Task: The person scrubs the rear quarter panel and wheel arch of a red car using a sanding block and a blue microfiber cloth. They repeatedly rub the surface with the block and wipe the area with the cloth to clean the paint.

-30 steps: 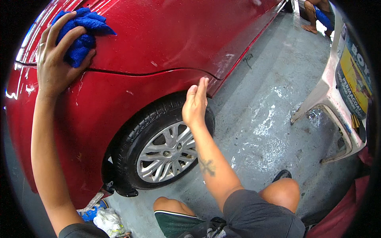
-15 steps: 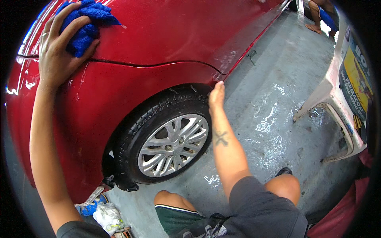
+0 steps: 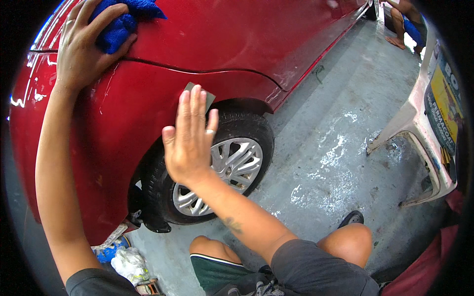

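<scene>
My left hand (image 3: 84, 49) is closed around a bunched blue cloth (image 3: 118, 27) against the red car body (image 3: 207, 44) at the upper left. My right hand (image 3: 190, 133) lies nearly flat over the panel above the wheel arch, its thumb held apart. Under its fingertips a small grey-green sheet (image 3: 209, 98), which looks like sandpaper, sticks out against the red paint. Partly behind this hand and forearm is the wheel (image 3: 234, 158), with its black tire and silver rim. The panel looks wet and streaked in places.
A white plastic chair (image 3: 405, 113) stands on the wet grey floor (image 3: 316, 153) at right, with a printed container (image 3: 444, 98) beside it. Blue and white bags (image 3: 129, 264) lie by the bumper at lower left. Another person (image 3: 402, 24) crouches at the far right.
My right hand has swung left and up from the wheel arch's right end to the panel above the wheel, showing the sheet. The left hand still holds the cloth; the view has shifted slightly.
</scene>
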{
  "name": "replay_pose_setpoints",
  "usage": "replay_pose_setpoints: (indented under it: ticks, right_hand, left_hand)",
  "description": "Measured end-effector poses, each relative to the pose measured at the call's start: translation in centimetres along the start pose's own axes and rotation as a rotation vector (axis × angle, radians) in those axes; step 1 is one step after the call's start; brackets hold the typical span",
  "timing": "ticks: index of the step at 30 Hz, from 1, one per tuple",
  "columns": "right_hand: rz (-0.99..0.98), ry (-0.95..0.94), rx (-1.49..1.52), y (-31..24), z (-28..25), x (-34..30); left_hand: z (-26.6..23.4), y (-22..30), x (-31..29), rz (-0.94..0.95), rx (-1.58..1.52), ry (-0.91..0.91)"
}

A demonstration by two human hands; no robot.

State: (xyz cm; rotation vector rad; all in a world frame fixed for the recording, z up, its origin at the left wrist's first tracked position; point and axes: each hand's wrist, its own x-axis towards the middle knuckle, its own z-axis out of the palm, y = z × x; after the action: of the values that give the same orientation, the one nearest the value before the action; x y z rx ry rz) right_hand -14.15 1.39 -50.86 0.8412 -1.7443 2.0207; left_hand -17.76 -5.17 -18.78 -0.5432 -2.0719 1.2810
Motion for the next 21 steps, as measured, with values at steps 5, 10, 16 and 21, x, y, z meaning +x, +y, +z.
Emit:
replay_pose_setpoints:
  ticks: [5,10,16,21]
  right_hand:
    - [0.589,0.242,0.077,18.3,-4.7,5.3]
    - [-0.084,0.05,-0.046,1.5,-1.4,0.5]
    - [0.529,0.261,0.065,16.9,-4.9,5.9]
    - [0.002,0.121,-0.088,4.5,-1.3,1.9]
  left_hand:
    - [-1.2,0.9,3.0,0.051,-0.024,0.023]
    - [-0.9,1.0,0.7,0.068,0.032,0.042]
    - [-1.2,1.2,2.7,0.109,0.011,0.074]
    - [-1.4,1.0,0.3,0.016,0.028,-0.014]
